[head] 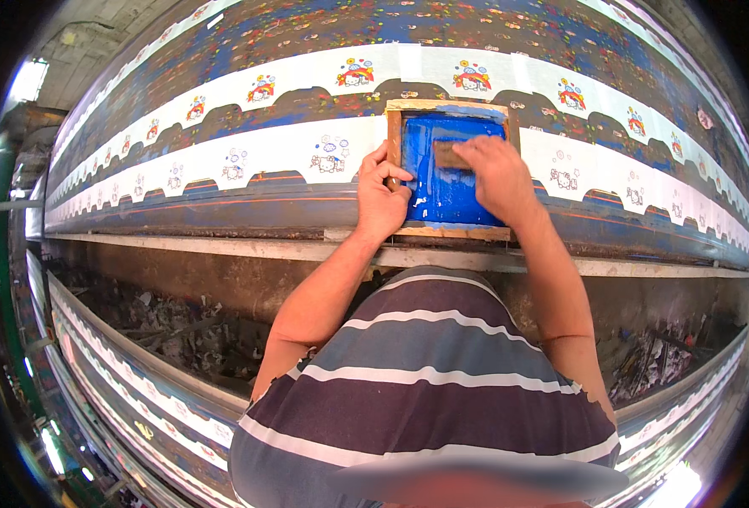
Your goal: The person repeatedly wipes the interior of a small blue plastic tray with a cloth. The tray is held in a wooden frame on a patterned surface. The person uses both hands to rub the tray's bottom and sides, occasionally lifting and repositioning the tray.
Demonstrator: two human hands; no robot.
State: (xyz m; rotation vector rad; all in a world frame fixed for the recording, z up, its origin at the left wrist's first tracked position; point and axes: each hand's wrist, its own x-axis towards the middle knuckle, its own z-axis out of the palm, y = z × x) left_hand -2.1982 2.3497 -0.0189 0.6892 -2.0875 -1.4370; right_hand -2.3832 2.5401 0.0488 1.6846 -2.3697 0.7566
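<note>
A wooden-framed printing screen (452, 232) lies over the near row of white fabric pieces, its mesh coated with blue ink (444, 203). My left hand (384, 190) grips the left side of the frame, fingers curled over the wood. Inside the frame, my right hand (498, 174) holds a brown squeegee (449, 155) against the blue mesh. Left of the screen, a white fabric piece (298, 143) bears a cartoon cat outline with blue details. To the right, another fabric piece (565, 159) shows the outline without blue. The fabric under the screen is hidden.
The long printing table (273, 209) curves across the view, ending at a pale rail (260, 249) before my body. Farther back runs a row of fabric with full-colour prints (355, 73). Scraps litter a dark trough (178, 324) below; another table with printed strips (159, 394) stands behind.
</note>
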